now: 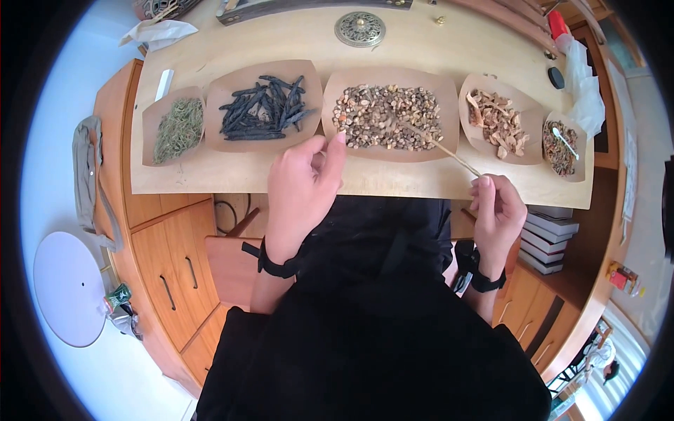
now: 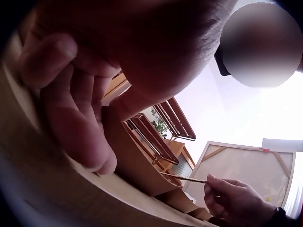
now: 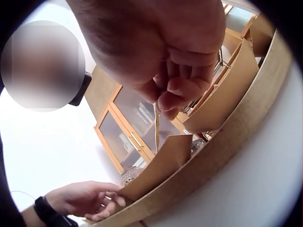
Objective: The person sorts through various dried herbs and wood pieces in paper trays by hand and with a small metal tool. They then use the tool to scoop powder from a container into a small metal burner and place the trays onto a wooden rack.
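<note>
In the head view, my right hand (image 1: pixel 500 210) pinches the near end of a slender golden-brown stick (image 1: pixel 460 160) between thumb and fingers. Its far end reaches among small brown, chopped dried pieces (image 1: pixel 382 112) in the middle paper tray (image 1: pixel 351 153); the tip's shape is hard to make out there. My left hand (image 1: pixel 305 186) is at that tray's near left corner. Its thumb lies over the rim while its fingers (image 2: pixel 83 137) stay outside, against the tray's wall (image 2: pixel 137 168), so the hand holds the edge.
Left of it stand trays of dark dried pods (image 1: pixel 263 112) and greenish dried herb (image 1: pixel 179 130). To the right are trays of pale dried slices (image 1: pixel 502 123) and mixed bits with a small white spoon (image 1: pixel 564 139). An ornate metal lid (image 1: pixel 360 29) lies behind.
</note>
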Tool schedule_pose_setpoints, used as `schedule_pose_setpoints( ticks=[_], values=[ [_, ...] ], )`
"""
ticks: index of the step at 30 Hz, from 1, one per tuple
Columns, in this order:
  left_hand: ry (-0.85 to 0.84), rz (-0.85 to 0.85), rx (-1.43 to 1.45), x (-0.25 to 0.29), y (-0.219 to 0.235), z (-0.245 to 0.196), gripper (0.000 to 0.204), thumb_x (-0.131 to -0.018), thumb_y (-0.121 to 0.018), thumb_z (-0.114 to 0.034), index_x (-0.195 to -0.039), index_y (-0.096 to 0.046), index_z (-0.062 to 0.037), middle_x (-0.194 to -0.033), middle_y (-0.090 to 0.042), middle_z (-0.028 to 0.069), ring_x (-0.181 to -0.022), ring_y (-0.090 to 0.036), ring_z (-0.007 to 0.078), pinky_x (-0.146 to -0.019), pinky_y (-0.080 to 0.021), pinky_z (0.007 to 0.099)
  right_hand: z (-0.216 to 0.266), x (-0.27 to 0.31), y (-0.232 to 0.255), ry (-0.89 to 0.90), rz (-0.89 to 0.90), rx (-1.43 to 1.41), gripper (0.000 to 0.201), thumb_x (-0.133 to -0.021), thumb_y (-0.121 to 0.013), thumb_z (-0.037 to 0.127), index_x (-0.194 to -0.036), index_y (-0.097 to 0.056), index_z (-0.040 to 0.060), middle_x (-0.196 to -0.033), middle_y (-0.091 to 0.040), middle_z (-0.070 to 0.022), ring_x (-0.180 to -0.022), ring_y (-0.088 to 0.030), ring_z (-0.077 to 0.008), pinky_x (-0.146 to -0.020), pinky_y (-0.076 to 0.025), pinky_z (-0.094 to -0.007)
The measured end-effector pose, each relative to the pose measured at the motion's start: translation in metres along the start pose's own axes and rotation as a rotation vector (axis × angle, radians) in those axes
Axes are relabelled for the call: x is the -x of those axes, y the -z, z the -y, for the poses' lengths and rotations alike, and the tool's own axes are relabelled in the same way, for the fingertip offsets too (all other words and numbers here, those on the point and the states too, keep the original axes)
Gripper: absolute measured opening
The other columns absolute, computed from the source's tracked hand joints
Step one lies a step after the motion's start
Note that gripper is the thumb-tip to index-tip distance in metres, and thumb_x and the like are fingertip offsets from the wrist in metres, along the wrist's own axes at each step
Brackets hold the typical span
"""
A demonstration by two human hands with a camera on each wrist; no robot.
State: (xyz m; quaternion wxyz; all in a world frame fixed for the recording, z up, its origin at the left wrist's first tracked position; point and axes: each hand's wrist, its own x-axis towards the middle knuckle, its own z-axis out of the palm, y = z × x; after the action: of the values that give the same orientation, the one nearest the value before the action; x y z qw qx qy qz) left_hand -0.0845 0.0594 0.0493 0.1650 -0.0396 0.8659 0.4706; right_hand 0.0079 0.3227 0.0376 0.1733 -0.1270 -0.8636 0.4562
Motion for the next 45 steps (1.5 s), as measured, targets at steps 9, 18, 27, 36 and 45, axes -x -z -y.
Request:
schedule_pose_setpoints(
  ticks=[9,18,27,36,45],
  values=[
    [0.118,0.105,0.477,0.024,-0.002,-0.001,0.036,-0.101,-0.064,-0.024,-0.077,-0.064,0.0021,-0.058,-0.062,0.0051,-0.049,-0.058,0.0071,-0.042,-0.041,0.0209,0.0,0.005,0.016,-0.021,-0.106,0.054,0.018,-0.1,-0.065,0.009,-0.085,-0.067,-0.0028,-0.067,-0.065,-0.0045,-0.052,-0.056,-0.0057,-0.048,-0.041,-0.0209],
    [0.118,0.187,0.567,0.026,-0.006,0.016,0.033,-0.101,-0.064,-0.025,-0.082,-0.065,0.0021,-0.061,-0.063,0.0055,-0.047,-0.055,0.0065,-0.043,-0.04,0.0201,0.015,0.01,-0.005,-0.28,0.189,-0.319,0.027,-0.101,-0.064,0.013,-0.078,-0.066,-0.0012,-0.066,-0.064,-0.0024,-0.05,-0.053,-0.0038,-0.047,-0.038,-0.0189],
    [0.08,0.216,0.576,0.025,-0.004,0.023,0.034,-0.102,-0.063,-0.026,-0.085,-0.064,0.0027,-0.063,-0.062,0.006,-0.045,-0.053,0.0069,-0.041,-0.04,0.0209,0.017,0.009,-0.003,-0.336,0.143,-0.463,0.032,-0.106,-0.058,0.019,-0.08,-0.064,0.0004,-0.065,-0.063,-0.0025,-0.049,-0.05,-0.003,-0.045,-0.034,-0.0182],
    [0.089,0.232,0.607,0.024,-0.005,0.027,0.033,-0.102,-0.064,-0.026,-0.085,-0.063,0.0022,-0.066,-0.062,0.0047,-0.047,-0.052,0.0049,-0.042,-0.04,0.02,0.013,0.01,-0.001,-0.226,-0.023,-0.417,0.025,-0.105,-0.059,0.015,-0.088,-0.065,-0.0022,-0.071,-0.065,-0.004,-0.051,-0.05,-0.0038,-0.047,-0.036,-0.0187],
    [0.064,0.242,0.599,0.022,-0.005,0.028,0.032,-0.103,-0.061,-0.024,-0.088,-0.064,0.0044,-0.065,-0.062,0.0069,-0.047,-0.055,0.008,-0.037,-0.043,0.0214,0.017,0.01,-0.009,-0.307,0.171,-0.378,0.03,-0.104,-0.061,0.015,-0.079,-0.065,-0.0012,-0.069,-0.065,-0.003,-0.052,-0.051,-0.0037,-0.048,-0.037,-0.0184]
  ],
)
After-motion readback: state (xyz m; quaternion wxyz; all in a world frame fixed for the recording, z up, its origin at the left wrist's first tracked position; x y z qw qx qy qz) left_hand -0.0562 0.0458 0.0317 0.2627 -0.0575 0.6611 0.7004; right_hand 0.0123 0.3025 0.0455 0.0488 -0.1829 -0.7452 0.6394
